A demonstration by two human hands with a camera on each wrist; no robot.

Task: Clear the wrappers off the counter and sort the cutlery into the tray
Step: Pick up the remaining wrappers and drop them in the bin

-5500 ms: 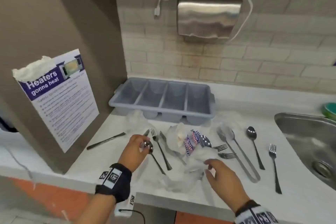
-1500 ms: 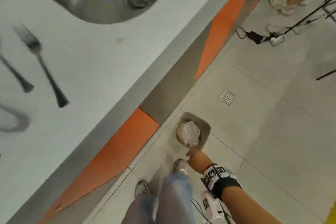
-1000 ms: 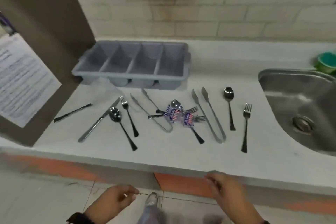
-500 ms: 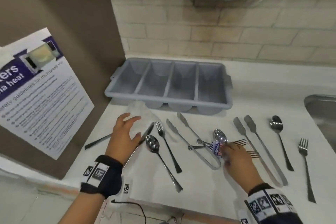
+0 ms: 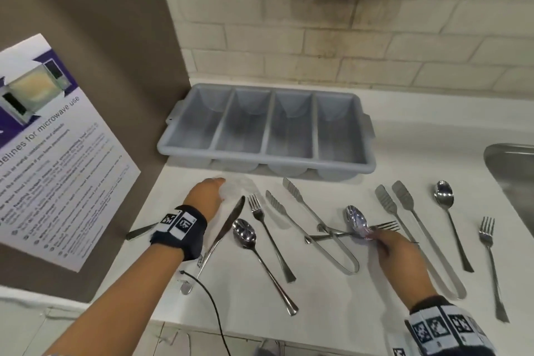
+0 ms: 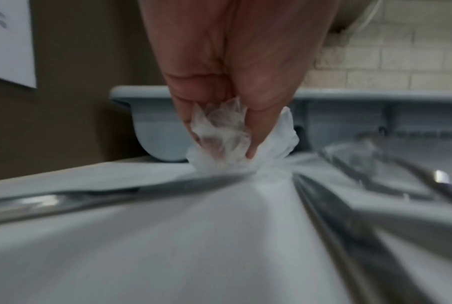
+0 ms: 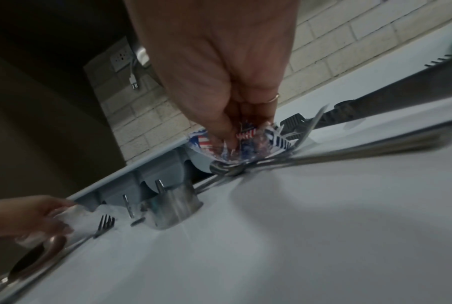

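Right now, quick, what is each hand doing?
Left hand: closed, pinching a crumpled clear plastic wrapper on the white counter.
Right hand: closed, gripping a red, white and blue printed wrapper.

Each bare forearm wears a black fabric wristband (image 5: 179, 228) with white square-coded tags. A thin black cable (image 5: 212, 306) trails from the left one. The right hand (image 7: 219, 67) carries 1 slim gold-coloured ring (image 7: 273, 98).

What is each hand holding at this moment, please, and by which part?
The left hand pinches a clear plastic wrapper by its bunched top; the right hand pinches a printed red-white-blue wrapper at its crumpled middle.
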